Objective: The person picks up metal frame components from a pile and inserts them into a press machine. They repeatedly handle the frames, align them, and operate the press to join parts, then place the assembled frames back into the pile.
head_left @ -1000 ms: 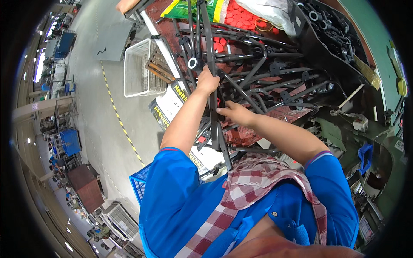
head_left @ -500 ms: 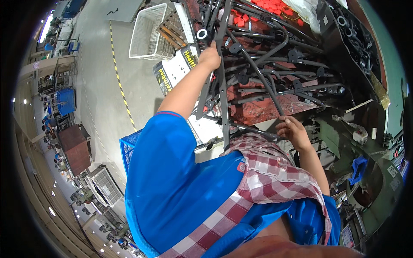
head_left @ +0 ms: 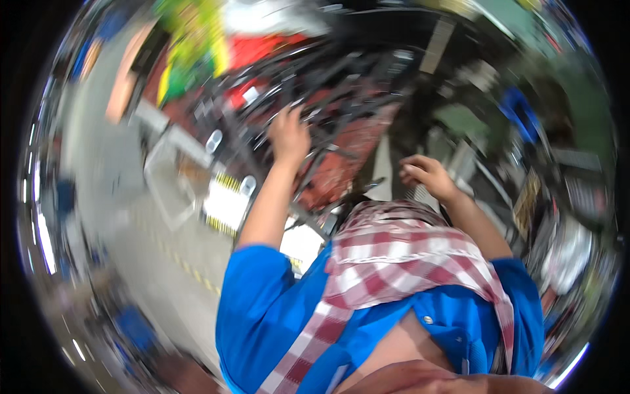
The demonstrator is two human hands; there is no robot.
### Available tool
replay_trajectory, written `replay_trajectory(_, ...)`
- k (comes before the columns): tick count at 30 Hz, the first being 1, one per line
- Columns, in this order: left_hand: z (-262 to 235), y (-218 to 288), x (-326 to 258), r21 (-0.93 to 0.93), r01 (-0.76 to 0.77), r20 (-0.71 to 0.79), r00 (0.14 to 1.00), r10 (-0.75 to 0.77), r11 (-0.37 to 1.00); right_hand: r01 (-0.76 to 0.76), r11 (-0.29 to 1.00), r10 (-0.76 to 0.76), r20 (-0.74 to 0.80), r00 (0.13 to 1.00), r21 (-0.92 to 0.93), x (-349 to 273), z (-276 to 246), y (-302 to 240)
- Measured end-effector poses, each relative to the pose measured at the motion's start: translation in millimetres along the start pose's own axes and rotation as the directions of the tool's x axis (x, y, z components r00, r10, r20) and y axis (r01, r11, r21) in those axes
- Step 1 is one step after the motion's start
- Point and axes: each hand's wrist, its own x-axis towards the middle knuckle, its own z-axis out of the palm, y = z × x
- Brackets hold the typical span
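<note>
My left hand (head_left: 290, 136) is stretched over a pile of dark metal tube frames (head_left: 341, 75), its fingers apart. Blur hides whether its fingertips touch a tube. My right hand (head_left: 430, 177) is in front of my checked apron (head_left: 407, 240), near the green machine parts on the right. Its fingers are loosely bent, with nothing visible between them. The tubes lie crossed on a red surface (head_left: 335, 167). Left of my left forearm are white-ended tubes (head_left: 214, 141) and a white box with yellow and black print (head_left: 223, 202).
A white crate (head_left: 169, 184) stands on the grey floor at the left, beside a yellow-striped floor line (head_left: 190, 268). Bright red pieces (head_left: 262, 47) and a yellow-green bag (head_left: 193, 46) lie at the far side. A blue holder (head_left: 520, 113) is on the machinery at right.
The view has swung to the right and is smeared by motion. My right hand has come off the tube end it was holding. My left hand is now over the middle of the pile.
</note>
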Motion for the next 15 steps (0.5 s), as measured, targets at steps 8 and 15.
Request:
replay_trajectory(8, 61.9, 136.2, -24.7, -0.114, -0.377, 0.244, 0.886, 0.394, 0.919, 0.184, 0.983, -0.142, -0.581, 0.801, 0.013, -131.5, -115.9, 62.4)
replay_trajectory(15, 85.6, 260.9, -31.6, -0.297, -0.580, 0.273, 0.709, 0.650, 0.758, 0.247, 0.966, -0.168, -0.908, 0.383, -0.075, -274.3, -199.6, 132.0)
